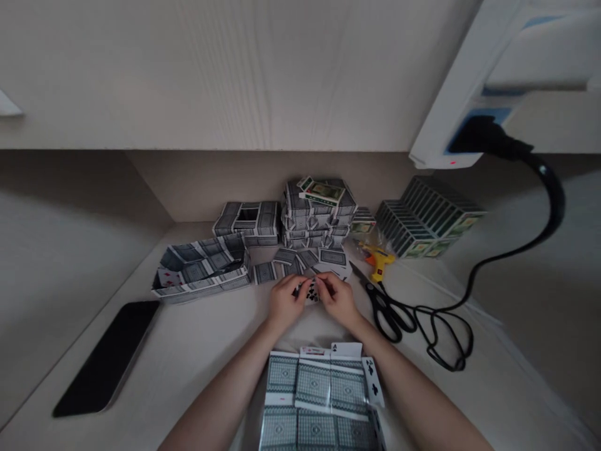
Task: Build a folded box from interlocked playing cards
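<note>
Between my two hands is a playing card (312, 292) with black club pips facing me. My left hand (287, 302) pinches its left side, and my right hand (337, 300) pinches its upper right. Just beyond my fingers, loose playing cards (332, 257) lie scattered, mostly face down. Below, between my forearms, is a panel of joined playing cards (313, 383), with several cards sticking out at its far and right edges. An open box made of cards (201, 269) stands to the left.
Card-built boxes (319, 216) are stacked at the back, a small card pack (323, 191) on top. To the right are black scissors (387, 310), a yellow glue gun (379, 260), its black cord and rows of card packs (422, 219). A phone (107, 357) lies left; a shelf overhangs.
</note>
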Demonstrator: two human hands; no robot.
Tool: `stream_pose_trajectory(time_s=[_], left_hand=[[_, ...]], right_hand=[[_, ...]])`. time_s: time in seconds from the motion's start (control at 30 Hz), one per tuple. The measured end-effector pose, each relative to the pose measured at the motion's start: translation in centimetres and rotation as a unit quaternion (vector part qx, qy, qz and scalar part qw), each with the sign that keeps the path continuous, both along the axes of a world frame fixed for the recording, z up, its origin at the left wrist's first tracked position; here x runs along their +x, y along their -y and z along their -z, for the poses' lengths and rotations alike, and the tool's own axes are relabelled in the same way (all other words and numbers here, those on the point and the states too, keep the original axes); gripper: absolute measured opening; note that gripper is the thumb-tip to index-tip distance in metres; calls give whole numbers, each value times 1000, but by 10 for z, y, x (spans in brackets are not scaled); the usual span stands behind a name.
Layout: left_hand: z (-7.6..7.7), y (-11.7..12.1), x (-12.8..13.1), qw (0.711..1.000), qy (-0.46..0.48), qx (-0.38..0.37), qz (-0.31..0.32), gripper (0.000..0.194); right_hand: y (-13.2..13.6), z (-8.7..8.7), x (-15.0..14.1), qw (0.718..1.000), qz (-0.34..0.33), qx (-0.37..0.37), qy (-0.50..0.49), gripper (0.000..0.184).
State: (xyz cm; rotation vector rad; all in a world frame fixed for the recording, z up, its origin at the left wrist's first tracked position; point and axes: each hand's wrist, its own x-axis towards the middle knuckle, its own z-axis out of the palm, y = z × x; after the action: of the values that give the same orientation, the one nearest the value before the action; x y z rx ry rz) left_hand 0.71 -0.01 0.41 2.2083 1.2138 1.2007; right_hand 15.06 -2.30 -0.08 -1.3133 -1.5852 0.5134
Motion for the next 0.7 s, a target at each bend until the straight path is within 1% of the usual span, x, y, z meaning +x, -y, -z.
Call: stream_pose_trajectory(time_s=[0.13,0.3,0.37,0.57,0.63,0.7], left_hand=[[1,-1,0,1000,-17,11,-3,17],[3,-2,0,1000,-20,13,4,15],[2,-1,-1,999,-29,11,10,15],[1,0,0,999,-35,11,5,14],[1,-1,0,1000,-20,-1,5,14],[3,-4,0,1000,10,-24,4,15]], right_hand=[[-2,0,0,1000,-8,-11,-20,16],[0,2,-1,997,-14,-48,-64,14],[1,1,-2,996,-15,-56,-64,12],[4,1,-4,999,27,-16,29,9],[2,3,-5,999,26,-15,13,9],[0,5,-5,999,19,-22,-33,11]])
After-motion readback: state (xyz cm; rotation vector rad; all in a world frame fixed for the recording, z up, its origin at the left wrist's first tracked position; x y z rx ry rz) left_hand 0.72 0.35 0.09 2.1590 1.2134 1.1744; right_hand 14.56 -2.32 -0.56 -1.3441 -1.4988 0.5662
